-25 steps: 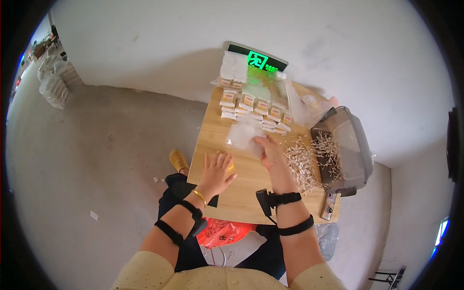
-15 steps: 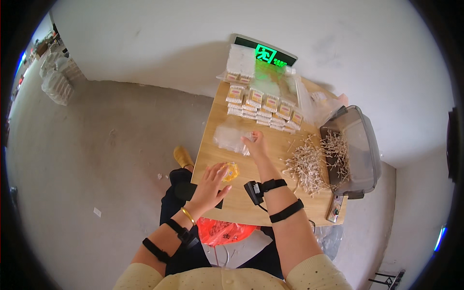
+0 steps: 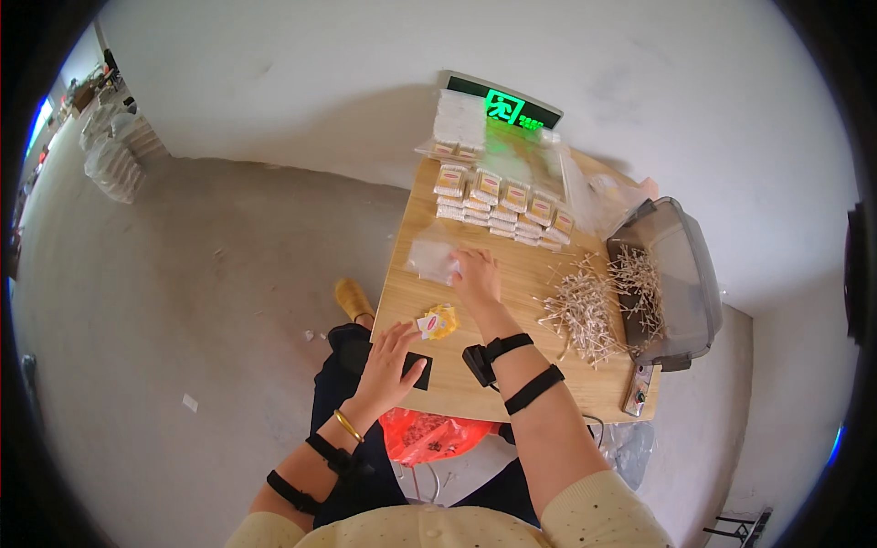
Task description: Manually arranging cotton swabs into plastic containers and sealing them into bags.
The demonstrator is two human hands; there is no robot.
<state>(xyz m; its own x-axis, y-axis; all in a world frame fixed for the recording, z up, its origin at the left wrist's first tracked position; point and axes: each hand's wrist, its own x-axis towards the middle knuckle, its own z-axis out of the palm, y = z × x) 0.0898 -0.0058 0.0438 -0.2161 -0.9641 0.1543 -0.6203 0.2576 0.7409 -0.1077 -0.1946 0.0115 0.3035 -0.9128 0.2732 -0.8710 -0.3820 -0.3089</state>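
Observation:
My right hand [image 3: 478,279] is at the right edge of a small stack of clear plastic bags [image 3: 427,261]; its fingers are bent together and pinch the bag edge, though the thumb is partly hidden. My left hand [image 3: 388,367] is stretched out with fingers apart and holds nothing. It hovers over a black pad [image 3: 418,373] at the table's near left edge. Just beyond its fingertips lies a small pile of yellow-and-white printed cards [image 3: 441,321]. To the right, loose cotton swabs [image 3: 585,315] are heaped on the wooden table.
A grey translucent bin [image 3: 690,283] lies tipped at the right, cotton swabs spilling from it. Packed swab packets [image 3: 502,205] stand in stacked rows at the back, before a lit green exit sign [image 3: 504,105]. A control box [image 3: 638,391] sits front right; a red plastic bag [image 3: 434,437] hangs below.
My right hand has shifted slightly left over the clear bags, its fingers now closer together. My left hand has drawn back from the yellow cards, exposing a white one.

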